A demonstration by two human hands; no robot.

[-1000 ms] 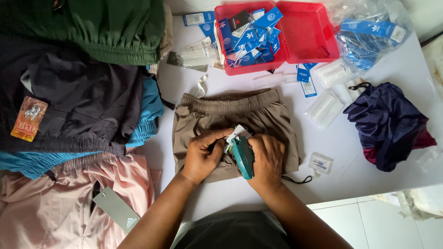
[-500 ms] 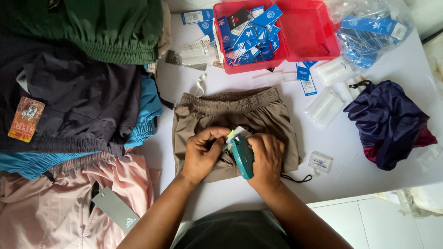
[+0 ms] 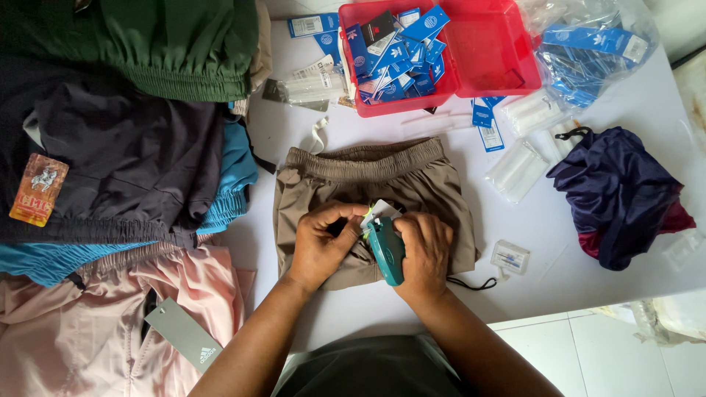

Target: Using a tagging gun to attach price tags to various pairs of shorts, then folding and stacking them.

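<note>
Taupe shorts (image 3: 368, 173), soft and limp, are spread on the white worktop (image 3: 559, 242); fabric is pinched by the left hand (image 3: 320, 246), a rigid teal tagging gun (image 3: 386, 250) gripped by the right hand (image 3: 423, 250), best held by its body

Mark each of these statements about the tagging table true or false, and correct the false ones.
1. The right hand holds a teal tagging gun. True.
2. The taupe shorts under the hands lie on the floor. False: they lie on the white table.
3. The red tray holds blue tags. True.
4. The left hand rests on the pink garment. False: it presses on the taupe shorts, fingers at a white tag.
5. A dark purple garment lies to the right of the shorts. True.
</note>
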